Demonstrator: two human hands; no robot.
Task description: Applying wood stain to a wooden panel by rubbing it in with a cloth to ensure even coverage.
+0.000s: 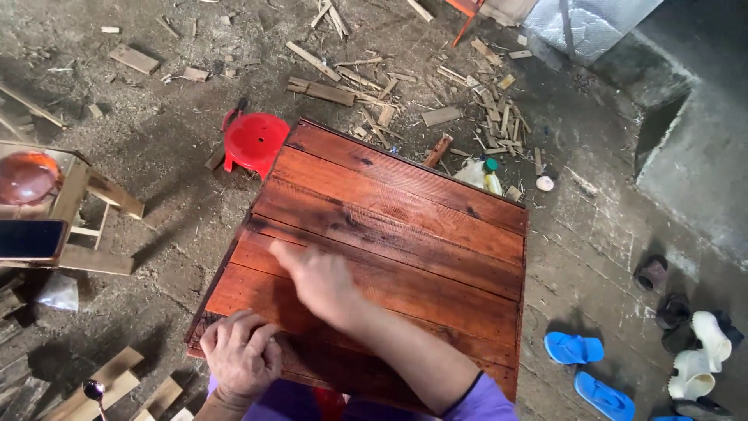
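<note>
Below, two hands rest on a red-stained wooden panel (pixel 389 234) over a littered floor (pixel 592 234).

Largest is the dusty floor, strewn with wood offcuts (pixel 436 86) at the far side; the slatted panel fills the centre, its near edge close to the person. Left of it stands a raw wooden frame (pixel 86 203) carrying an orange bowl (pixel 27 175) and a dark phone (pixel 31 238). A red plastic stool (pixel 253 140) sits just beyond the panel's far left corner. Blue sandals (pixel 588 370) and pale shoes (pixel 697 355) lie near right. The right hand (pixel 319 277), blurred, lies open and flat on the boards; the left hand (pixel 241 351) curls over the near left edge, gripping it.
</note>
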